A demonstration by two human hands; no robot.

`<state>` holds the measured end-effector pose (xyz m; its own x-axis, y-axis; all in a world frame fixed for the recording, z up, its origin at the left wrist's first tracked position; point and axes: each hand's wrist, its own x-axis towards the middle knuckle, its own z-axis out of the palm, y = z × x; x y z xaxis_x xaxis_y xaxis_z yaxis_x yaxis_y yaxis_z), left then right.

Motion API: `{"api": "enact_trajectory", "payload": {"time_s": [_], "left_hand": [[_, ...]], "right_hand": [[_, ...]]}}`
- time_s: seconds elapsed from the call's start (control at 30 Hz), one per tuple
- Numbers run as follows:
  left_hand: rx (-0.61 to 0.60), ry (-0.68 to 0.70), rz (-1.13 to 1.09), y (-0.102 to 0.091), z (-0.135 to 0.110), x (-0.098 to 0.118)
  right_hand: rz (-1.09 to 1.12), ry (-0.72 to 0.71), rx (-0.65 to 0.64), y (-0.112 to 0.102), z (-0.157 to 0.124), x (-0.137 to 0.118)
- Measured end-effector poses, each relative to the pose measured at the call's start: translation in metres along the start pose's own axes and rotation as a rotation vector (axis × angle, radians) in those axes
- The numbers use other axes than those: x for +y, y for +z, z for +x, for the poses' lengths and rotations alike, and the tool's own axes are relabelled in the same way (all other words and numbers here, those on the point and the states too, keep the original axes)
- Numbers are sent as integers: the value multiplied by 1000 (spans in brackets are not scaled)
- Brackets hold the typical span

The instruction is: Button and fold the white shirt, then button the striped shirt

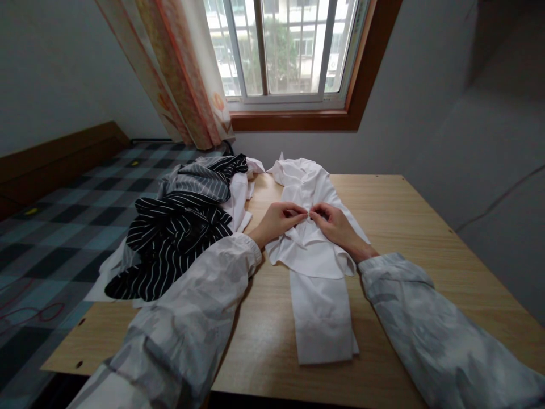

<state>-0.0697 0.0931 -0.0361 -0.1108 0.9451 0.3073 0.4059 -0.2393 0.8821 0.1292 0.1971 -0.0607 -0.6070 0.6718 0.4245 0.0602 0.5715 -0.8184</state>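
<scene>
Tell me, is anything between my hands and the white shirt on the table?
Nothing visible. The left hand and right hand both already pinch the white shirt at its middle. The striped clothes pile lies off to the left.

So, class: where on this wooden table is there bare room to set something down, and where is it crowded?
Bare wood lies on the table right of the white shirt, out to the far and right edges, and in a narrow strip between the left hand and the striped clothes pile. The left side is crowded; both hands, the right hand too, pinch the shirt.
</scene>
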Motion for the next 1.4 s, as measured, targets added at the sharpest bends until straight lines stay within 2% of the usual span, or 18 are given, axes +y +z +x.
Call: {"api": "enact_trajectory", "payload": {"time_s": [0.2,0.73,0.93,1.23,1.4], "left_hand": [[29,85,76,2,-1,1],[61,172,250,3,-2,8],[61,68,149,2,1,6],[-4,-128,-50,-2,9,0],[-47,-167,-81,-6,11,4]], "right_hand": [[0,-11,-11,0,1,1],[-50,-54,29,0,1,-1],[-263,-172,33,2,-1,-3],[-658,-325,-90,-3,-5,-20],[-699,-356,-115,-5,-4,-19]]}}
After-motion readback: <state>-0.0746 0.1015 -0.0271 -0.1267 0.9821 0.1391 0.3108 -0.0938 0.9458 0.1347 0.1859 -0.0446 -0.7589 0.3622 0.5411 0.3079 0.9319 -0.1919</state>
